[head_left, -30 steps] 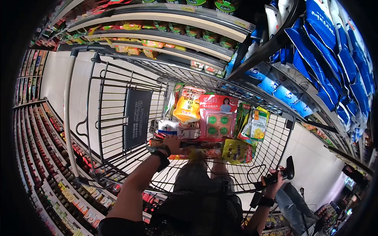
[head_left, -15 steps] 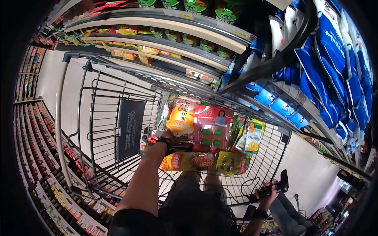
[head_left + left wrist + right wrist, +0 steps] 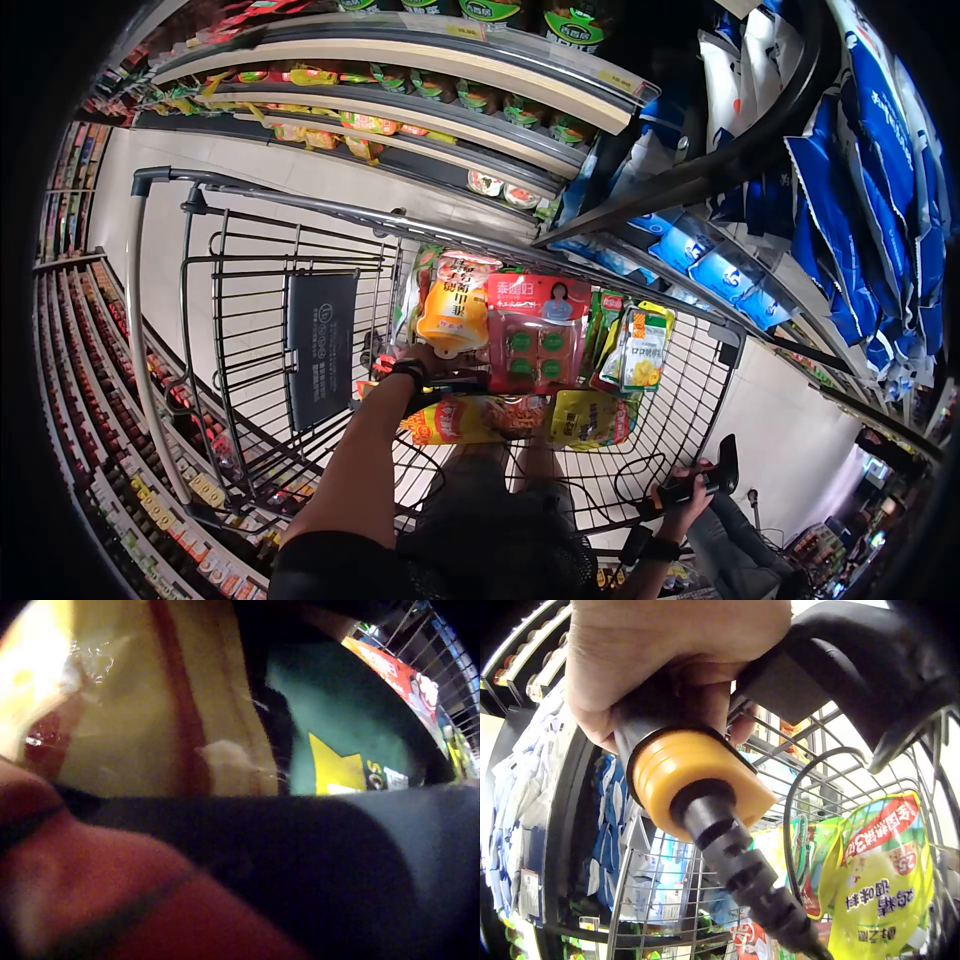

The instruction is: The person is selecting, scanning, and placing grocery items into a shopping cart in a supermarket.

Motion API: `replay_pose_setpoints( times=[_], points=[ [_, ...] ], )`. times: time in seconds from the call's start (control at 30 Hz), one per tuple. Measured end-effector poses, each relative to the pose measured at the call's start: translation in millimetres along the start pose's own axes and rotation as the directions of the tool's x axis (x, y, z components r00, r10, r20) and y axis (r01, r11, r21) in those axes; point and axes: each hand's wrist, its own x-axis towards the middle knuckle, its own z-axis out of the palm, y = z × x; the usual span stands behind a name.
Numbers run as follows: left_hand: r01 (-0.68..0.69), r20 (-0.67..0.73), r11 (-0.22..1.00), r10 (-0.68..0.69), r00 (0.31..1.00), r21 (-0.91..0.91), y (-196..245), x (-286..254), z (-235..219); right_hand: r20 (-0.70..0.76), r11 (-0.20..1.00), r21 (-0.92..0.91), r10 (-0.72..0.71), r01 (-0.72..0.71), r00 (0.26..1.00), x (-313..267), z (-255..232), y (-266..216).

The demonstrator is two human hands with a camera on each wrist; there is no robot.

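My left hand (image 3: 426, 362) reaches down into the shopping cart (image 3: 352, 212), below an orange-and-white packet (image 3: 455, 312) and left of a red package (image 3: 530, 350). A dark object (image 3: 462, 384) lies against it; its fingers are too unclear to read. Close in the left wrist view are a clear-and-tan packet (image 3: 127, 727) and a green packet (image 3: 337, 712). At the cart's right end my right hand (image 3: 686, 498) grips a black handle (image 3: 722, 468). The right wrist view shows that hand (image 3: 667, 645) curled round it, above an orange ring (image 3: 694, 776) and ribbed black cable sleeve (image 3: 742, 862).
Yellow packets (image 3: 582, 418) and a white-and-green packet (image 3: 645, 348) lie in the cart. Shelves (image 3: 400, 50) run along the far side, with blue bags (image 3: 850, 200) at right. More shelves (image 3: 90, 370) stand at left. Someone's jeans-clad legs (image 3: 735, 540) show lower right.
The cart has shifted left in the head view. My left hand has moved slightly left and up, uncovering more of the long yellow-and-red packet. My right hand keeps its grip, a little lower.
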Motion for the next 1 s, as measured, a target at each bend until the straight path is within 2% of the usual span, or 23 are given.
replay_pose_setpoints(
  times=[0.07, 0.13, 0.17, 0.4, 0.47, 0.6, 0.8, 1.0],
  points=[
    [0.015, -0.010, 0.999, -0.015, 1.000, -0.031, 3.7, -25.5, -11.9, 0.027, 1.000, -0.018, 0.003, -0.002, 1.000, -2.3, -0.6, -0.9],
    [-0.066, 0.236, 0.993, 0.088, 0.968, -0.099, 7.8, -40.7, -44.9, 0.001, 0.999, -0.028, 0.024, -0.024, 1.000, -0.1, 0.6, -3.5],
    [-0.033, 0.072, 0.998, 0.037, 0.997, -0.061, 5.8, -31.9, -22.4, 0.012, 0.999, -0.008, 0.036, -0.036, 0.999, 1.1, -3.6, -2.7],
    [-0.072, 0.094, 0.992, 0.082, 0.992, -0.106, -21.2, -37.5, 4.5, 0.046, 0.999, 0.013, 0.045, -0.046, 0.998, 2.6, -1.7, -4.8],
    [-0.180, -0.102, 0.978, 0.170, 0.980, -0.106, -20.7, -73.8, -1.9, 0.063, 0.998, -0.042, 0.048, -0.046, 0.997, -4.4, -3.0, -10.9],
    [-0.220, -0.223, 0.960, 0.179, 0.958, -0.175, -32.7, -71.3, 19.6, 0.075, 0.997, -0.067, 0.054, -0.049, 0.996, -3.3, -4.6, -8.1],
    [-0.229, -0.316, 0.936, 0.140, 0.939, -0.266, -53.5, -68.3, 44.9, 0.097, 0.998, -0.056, 0.022, -0.017, 0.995, 0.5, -9.4, 0.0],
    [-0.271, -0.300, 0.917, 0.181, 0.937, -0.294, -53.7, -78.4, 45.6, 0.115, 0.999, -0.031, 0.023, -0.019, 0.993, -3.7, -12.3, -5.3]
  ],
)
